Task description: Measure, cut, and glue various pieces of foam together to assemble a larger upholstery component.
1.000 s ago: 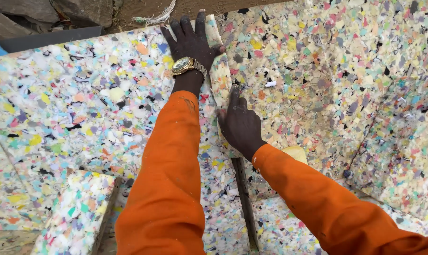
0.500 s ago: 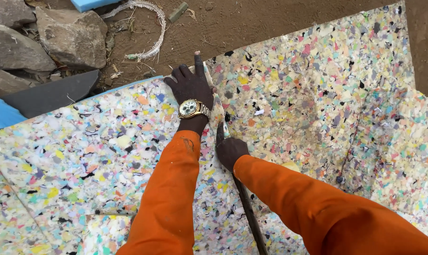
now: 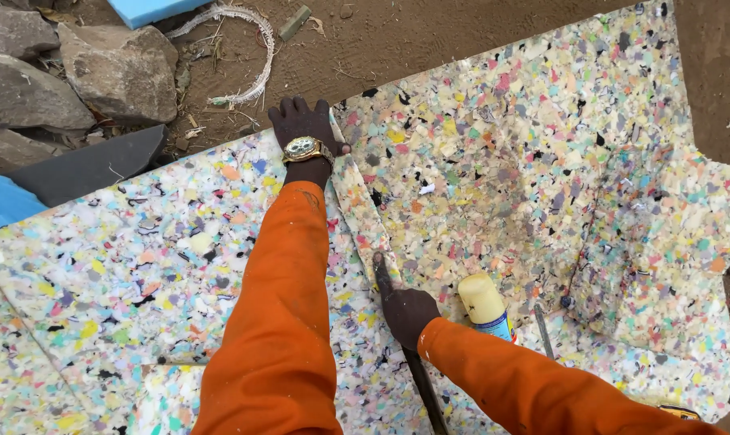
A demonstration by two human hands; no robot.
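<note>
My left hand (image 3: 302, 122), with a gold watch on the wrist, reaches to the far edge of a left multicoloured foam sheet (image 3: 139, 266) and presses on it with fingers spread. Close to me, my right hand (image 3: 409, 312) grips a long dark metal bar (image 3: 419, 379). The bar lies along the seam between this sheet and a right foam sheet (image 3: 526, 169). A narrow foam strip (image 3: 363, 209) runs along the seam between my two hands. Both my sleeves are orange.
A can with a cream-yellow cap (image 3: 485, 306) lies on the right sheet beside my right hand, a thin metal rod (image 3: 543, 329) just right of it. Rocks (image 3: 115, 68), a dark slab (image 3: 91, 165), blue foam (image 3: 151, 10) and white rope (image 3: 252, 56) sit on bare soil beyond.
My right hand has slid back toward me along the seam with the bar. The view has pulled back, so more soil and the rocks show. My left hand stays at the far edge.
</note>
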